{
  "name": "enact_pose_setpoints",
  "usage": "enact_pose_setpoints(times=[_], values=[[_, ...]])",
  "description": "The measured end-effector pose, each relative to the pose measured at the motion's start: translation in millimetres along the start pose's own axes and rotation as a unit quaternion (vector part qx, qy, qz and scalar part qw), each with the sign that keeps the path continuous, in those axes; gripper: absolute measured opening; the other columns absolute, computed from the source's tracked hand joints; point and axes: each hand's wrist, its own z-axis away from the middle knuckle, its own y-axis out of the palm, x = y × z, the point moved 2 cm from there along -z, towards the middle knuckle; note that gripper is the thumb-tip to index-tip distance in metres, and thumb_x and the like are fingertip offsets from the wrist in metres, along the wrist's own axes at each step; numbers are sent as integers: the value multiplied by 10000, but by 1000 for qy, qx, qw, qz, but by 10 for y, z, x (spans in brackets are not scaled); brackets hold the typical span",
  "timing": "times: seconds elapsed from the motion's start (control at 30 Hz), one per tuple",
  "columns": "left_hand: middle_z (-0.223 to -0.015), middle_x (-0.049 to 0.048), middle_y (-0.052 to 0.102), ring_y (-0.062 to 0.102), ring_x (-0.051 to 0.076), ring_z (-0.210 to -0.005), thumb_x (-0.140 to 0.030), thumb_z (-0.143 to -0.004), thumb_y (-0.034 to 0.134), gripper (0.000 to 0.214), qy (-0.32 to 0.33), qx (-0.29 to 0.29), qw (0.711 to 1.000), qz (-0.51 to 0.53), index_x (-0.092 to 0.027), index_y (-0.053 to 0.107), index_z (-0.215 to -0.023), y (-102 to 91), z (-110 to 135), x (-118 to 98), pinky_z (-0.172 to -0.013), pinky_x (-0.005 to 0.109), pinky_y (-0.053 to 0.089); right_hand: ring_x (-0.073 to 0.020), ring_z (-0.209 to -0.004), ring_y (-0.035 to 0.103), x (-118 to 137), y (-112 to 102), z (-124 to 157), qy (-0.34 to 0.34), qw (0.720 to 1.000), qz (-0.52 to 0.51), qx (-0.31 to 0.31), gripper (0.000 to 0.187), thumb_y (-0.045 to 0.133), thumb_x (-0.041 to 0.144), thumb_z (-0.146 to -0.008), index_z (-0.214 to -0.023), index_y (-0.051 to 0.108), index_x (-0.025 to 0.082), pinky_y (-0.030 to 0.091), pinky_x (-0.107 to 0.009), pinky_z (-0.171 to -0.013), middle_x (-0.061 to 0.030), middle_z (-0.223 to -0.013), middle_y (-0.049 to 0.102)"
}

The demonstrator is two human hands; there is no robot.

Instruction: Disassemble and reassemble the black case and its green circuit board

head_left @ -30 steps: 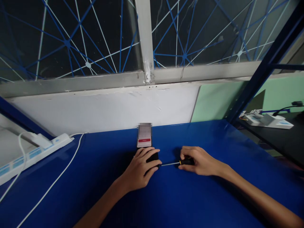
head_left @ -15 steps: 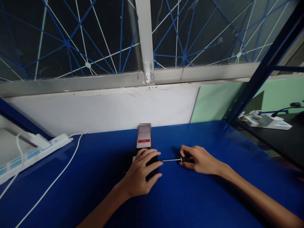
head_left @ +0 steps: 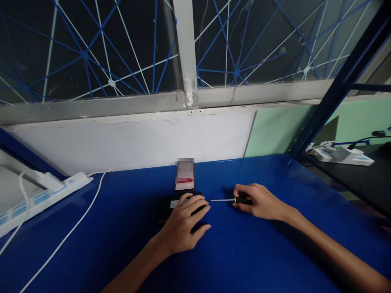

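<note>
My left hand (head_left: 184, 225) rests on a small black box-shaped device (head_left: 183, 201) on the blue table (head_left: 122, 228), fingers curled over its top and near side. My right hand (head_left: 259, 200) is closed around the black and yellow handle of a thin screwdriver (head_left: 227, 200). Its metal shaft points left toward the device, the tip a short gap from my left fingers. Just behind the device a phone (head_left: 185, 175) stands upright with a lit screen showing a red bar.
A white power strip (head_left: 39, 195) with a plugged charger lies at the left edge, and its white cable (head_left: 70, 232) trails across the table. A white wall and a window with blue netting rise behind. At right, a dark blue frame post (head_left: 332, 89) and another power strip (head_left: 342, 154) on a black bench.
My right hand has drawn the screwdriver back and slightly away from me, so its tip has left the device. My left hand slid a little toward me on the device.
</note>
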Motion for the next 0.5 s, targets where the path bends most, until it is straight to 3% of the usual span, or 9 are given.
enact_pose_setpoints(times=[0.1,0.2,0.33,0.5], values=[[-1445,119,445,364,317,-1357,-260,-886,580,517,3,29,999,-32,-206,446,-1382,34,1,-9,-1099,578,276,-108,-532,456,-69,-84,-1,21,999,12,-20,96,595,302,-841,-827,554,216,271,-231,-528,42,-636,561],[-1500,118,362,281,318,-1400,-276,-882,586,605,-5,44,998,-53,-195,358,-1437,43,12,21,-1117,596,233,-113,-544,474,-110,-144,-5,38,998,23,-34,93,599,308,-839,-835,584,216,281,-234,-532,33,-653,584],[-1418,119,464,389,324,-1324,-303,-863,615,595,-35,18,998,-54,-220,404,-1412,-30,48,166,-1066,570,333,-119,-555,488,-92,-138,-8,41,999,32,-18,88,599,301,-837,-826,607,214,277,-241,-532,24,-661,602],[-1324,102,538,487,320,-1209,-323,-826,639,584,-63,33,995,-66,-256,455,-1376,-176,107,349,-993,550,396,-121,-558,498,-74,-92,-5,29,999,33,-1,91,598,291,-837,-825,637,209,270,-247,-531,14,-655,606]])
